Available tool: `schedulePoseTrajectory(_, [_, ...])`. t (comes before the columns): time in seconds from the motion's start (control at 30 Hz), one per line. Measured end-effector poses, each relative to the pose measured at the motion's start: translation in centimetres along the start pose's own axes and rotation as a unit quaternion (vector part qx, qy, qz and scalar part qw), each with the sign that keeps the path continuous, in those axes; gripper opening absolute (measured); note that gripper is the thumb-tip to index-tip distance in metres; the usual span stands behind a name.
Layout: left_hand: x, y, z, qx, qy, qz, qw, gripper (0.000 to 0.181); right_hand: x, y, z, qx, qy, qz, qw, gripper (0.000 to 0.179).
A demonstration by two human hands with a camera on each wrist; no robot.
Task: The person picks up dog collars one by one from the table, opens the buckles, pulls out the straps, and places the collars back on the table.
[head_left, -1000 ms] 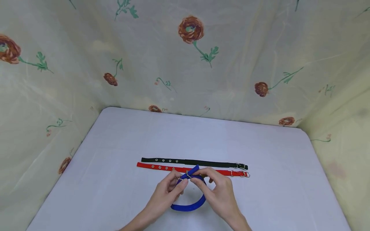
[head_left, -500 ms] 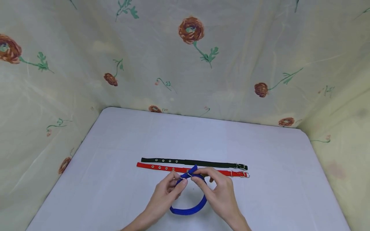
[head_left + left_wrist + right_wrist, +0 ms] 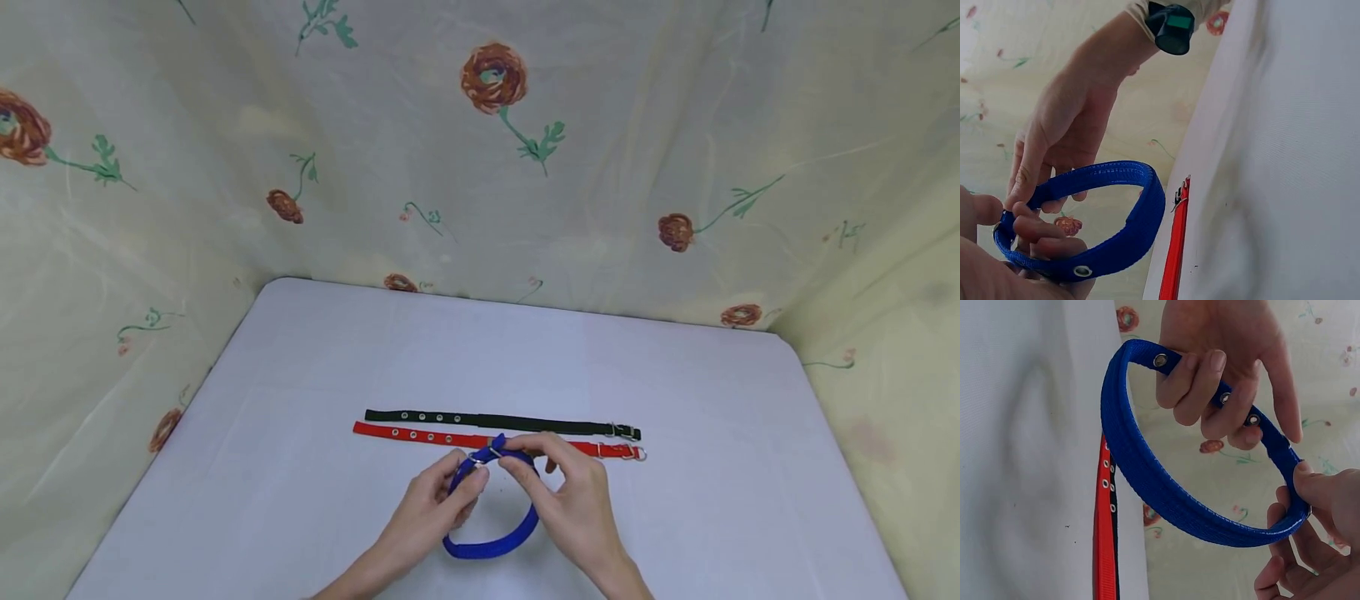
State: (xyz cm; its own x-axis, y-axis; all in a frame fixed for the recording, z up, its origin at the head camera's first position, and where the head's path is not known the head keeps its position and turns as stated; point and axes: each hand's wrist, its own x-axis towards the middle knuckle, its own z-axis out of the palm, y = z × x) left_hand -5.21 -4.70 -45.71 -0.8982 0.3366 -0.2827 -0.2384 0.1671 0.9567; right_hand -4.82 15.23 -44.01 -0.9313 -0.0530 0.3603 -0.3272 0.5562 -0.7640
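A blue collar, bent into a closed loop, hangs between both hands above the table. Its strap end crosses at the metal buckle, with a short tip pointing up. My left hand grips the collar left of the buckle, fingers curled over the strap with its metal eyelets. The right hand pinches the strap at the buckle between thumb and fingers. Behind the hands lie a red collar, partly covered by them, and a black collar, both flat and stretched out side by side.
The white table has rounded far corners. Flower-patterned cloth hangs around its back and sides. A dark wrist-worn device sits on the right wrist.
The blue strap's tip above the buckle has moved left and sticks out less. The bottom of the loop has dropped slightly. Both hands stay nearly in place; the red and black collars lie as before.
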Motion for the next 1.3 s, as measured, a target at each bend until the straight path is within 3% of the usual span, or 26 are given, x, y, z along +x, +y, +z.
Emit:
schedulePoseTrajectory(0.23, [-0.22, 0.17, 0.21, 0.031, 0.004, 0.041, 0.9987, 0.031, -0.12, 0.09, 0.06, -0.002, -0.011, -0.001, 0.9999, 0.022])
schedulePoseTrajectory(0.43, [-0.33, 0.33, 0.24, 0.038, 0.02, 0.05, 0.9978, 0.029, -0.27, 0.21, 0.18, 0.001, -0.019, -0.013, 0.9997, 0.021])
schedulePoseTrajectory(0.93, [-0.36, 0.16, 0.14, 0.016, 0.013, 0.038, 0.9991, 0.026, -0.21, 0.18, 0.18, 0.0, -0.027, 0.0, 0.9996, 0.02])
schedulePoseTrajectory(1.3, [-0.24, 0.19, 0.47, 0.043, 0.054, 0.013, 0.9976, 0.034, -0.13, -0.15, -0.09, -0.004, -0.024, 0.023, 0.9994, 0.024])
